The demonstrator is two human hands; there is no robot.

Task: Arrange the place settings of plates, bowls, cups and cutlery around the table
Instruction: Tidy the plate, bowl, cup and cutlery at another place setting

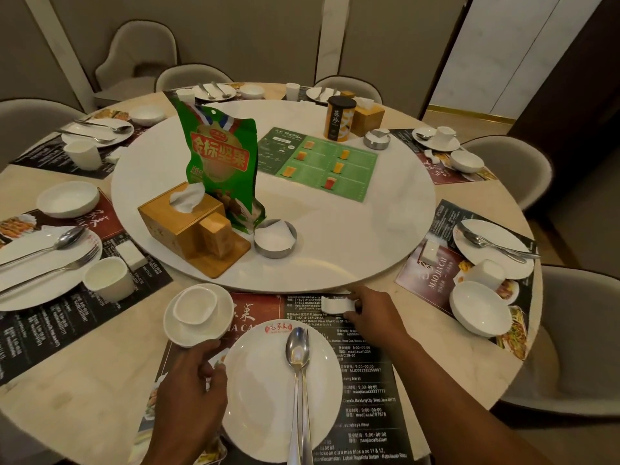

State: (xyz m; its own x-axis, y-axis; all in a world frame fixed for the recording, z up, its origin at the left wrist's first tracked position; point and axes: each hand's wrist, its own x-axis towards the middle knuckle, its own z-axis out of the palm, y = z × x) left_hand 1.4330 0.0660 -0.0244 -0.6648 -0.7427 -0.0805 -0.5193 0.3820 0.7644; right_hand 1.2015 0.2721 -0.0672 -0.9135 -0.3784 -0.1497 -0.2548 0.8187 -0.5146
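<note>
Rest (pixel 335 306) is pinched in the right grip (pixel 375 313), long axis crosswise, beyond the plate (pixel 261 391); whether left grip (pixel 188 391) holds cannot be told.

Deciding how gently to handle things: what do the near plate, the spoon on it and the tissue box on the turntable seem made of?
Plate: white glazed ceramic, probably porcelain; glossy sheen, red printed logo at the rim.
Spoon: polished metal, likely stainless steel; mirror-like reflections in its bowl.
Tissue box: light wood or bamboo, matte; honey colour, flat jointed panels.
</note>
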